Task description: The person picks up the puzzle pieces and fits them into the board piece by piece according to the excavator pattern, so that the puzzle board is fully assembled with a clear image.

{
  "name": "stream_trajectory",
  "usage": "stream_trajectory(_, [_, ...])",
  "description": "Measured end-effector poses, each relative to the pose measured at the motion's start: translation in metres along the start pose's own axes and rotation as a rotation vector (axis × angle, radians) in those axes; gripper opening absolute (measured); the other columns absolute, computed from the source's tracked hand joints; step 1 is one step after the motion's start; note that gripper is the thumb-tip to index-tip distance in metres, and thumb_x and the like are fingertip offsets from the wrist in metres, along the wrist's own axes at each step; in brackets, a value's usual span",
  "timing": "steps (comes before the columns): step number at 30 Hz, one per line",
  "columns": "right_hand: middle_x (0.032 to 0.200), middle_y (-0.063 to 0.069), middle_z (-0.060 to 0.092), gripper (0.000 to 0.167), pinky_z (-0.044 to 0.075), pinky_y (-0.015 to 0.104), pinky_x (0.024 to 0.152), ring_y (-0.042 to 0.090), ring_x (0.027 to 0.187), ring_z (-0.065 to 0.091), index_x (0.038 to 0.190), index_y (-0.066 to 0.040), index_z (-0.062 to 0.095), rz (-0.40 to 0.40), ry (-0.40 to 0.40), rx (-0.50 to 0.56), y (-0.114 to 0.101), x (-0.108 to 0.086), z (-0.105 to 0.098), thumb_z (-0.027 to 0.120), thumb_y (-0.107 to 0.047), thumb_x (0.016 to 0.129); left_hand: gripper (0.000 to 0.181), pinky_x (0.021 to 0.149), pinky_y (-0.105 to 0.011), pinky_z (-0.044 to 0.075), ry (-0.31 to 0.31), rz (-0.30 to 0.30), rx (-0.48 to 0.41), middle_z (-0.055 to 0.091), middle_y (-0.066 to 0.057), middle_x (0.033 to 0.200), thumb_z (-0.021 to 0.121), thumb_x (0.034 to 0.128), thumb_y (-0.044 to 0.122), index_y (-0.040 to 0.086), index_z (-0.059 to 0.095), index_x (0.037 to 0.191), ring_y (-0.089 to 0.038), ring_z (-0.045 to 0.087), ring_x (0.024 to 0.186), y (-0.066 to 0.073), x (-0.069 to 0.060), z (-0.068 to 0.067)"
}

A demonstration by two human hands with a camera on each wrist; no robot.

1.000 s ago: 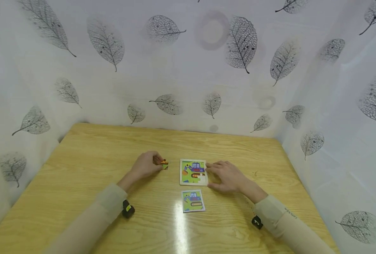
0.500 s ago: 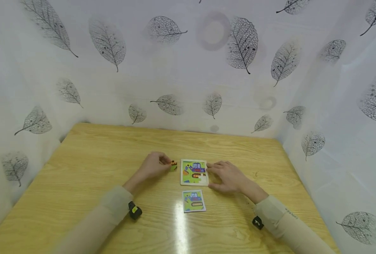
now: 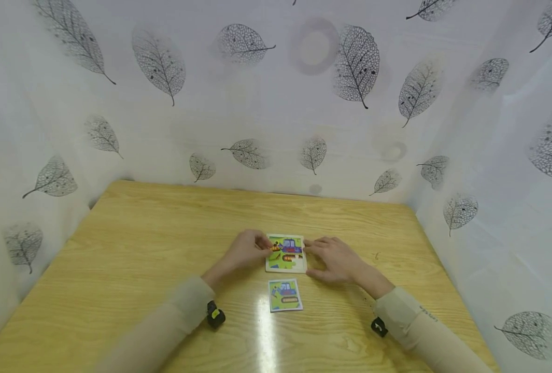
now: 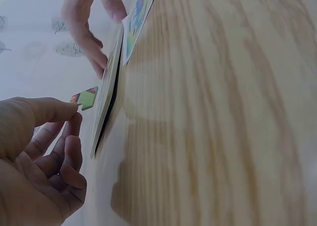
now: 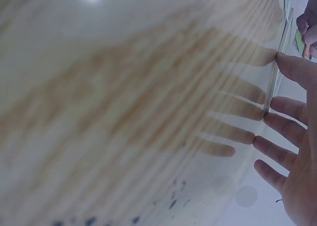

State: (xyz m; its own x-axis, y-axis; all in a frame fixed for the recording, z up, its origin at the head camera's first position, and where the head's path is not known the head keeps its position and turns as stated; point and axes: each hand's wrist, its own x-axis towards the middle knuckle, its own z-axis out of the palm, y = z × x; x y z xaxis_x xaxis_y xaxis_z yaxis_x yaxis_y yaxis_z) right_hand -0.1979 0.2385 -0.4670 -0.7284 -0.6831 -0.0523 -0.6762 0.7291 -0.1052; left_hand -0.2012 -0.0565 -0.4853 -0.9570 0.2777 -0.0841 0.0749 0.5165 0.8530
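My left hand pinches a jigsaw piece, green with orange and red printing, between thumb and finger. It holds the piece over the left side of a square jigsaw tray. Within the tray, fitted pieces make a blue and purple excavator on green, and a pale bare patch shows at the lower right. Resting against the tray's right edge is my right hand, its fingers extended and spread. In the right wrist view, the thumb and fingertips meet the edge of the tray.
A picture card with the same excavator lies just in front of the tray. The wooden table reflects a bright strip of light near the front. White leaf-patterned curtains stand around its back and sides.
My left hand has moved right with the jigsaw piece, from beside the tray to over its left part. My right hand has stayed at the tray's right edge.
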Motion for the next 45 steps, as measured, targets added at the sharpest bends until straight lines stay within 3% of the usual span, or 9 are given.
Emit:
stream_trajectory(11, [0.161,0.007,0.054,0.063,0.043,0.06,0.119,0.036,0.141,0.057,0.147,-0.015,0.062,0.009,-0.008,0.004,0.001,0.0,0.0,0.068,-0.052,0.096,0.011,0.074,-0.025,0.057,-0.06,0.074,0.004,0.075,-0.004,0.091,0.081,0.0882,0.014,0.009,0.077,0.097,-0.012,0.065,0.08,0.018,0.001,0.025])
stream_trajectory(18, [0.162,0.005,0.053,0.063,0.043,0.059,0.12,0.035,0.142,0.056,0.147,-0.015,0.061,0.003,-0.005,0.005,0.003,0.001,0.003,0.066,-0.054,0.097,0.009,0.073,-0.023,0.054,-0.071,0.081,0.017,0.075,-0.003,0.091,0.081,0.089,0.013,0.009,0.077,0.096,-0.011,0.063,0.079,0.022,0.002,0.036])
stream_trajectory(32, [0.161,0.005,0.054,0.062,0.044,0.059,0.119,0.035,0.141,0.057,0.146,-0.015,0.062,-0.002,0.0,0.009,0.004,0.001,0.004,0.066,-0.053,0.097,0.003,0.077,-0.027,0.054,-0.086,0.043,0.119,0.074,0.004,0.092,0.079,0.0928,0.017,0.017,0.076,0.094,-0.01,0.063,0.081,0.03,0.007,0.049])
stream_trajectory(45, [0.16,0.006,0.055,0.062,0.044,0.06,0.118,0.036,0.141,0.057,0.146,-0.014,0.063,-0.003,0.011,0.02,0.002,-0.001,0.002,0.067,-0.051,0.097,0.004,0.077,-0.026,0.055,-0.109,0.049,0.178,0.075,0.004,0.091,0.08,0.0925,0.018,0.015,0.078,0.094,-0.008,0.064,0.079,0.032,0.011,0.05])
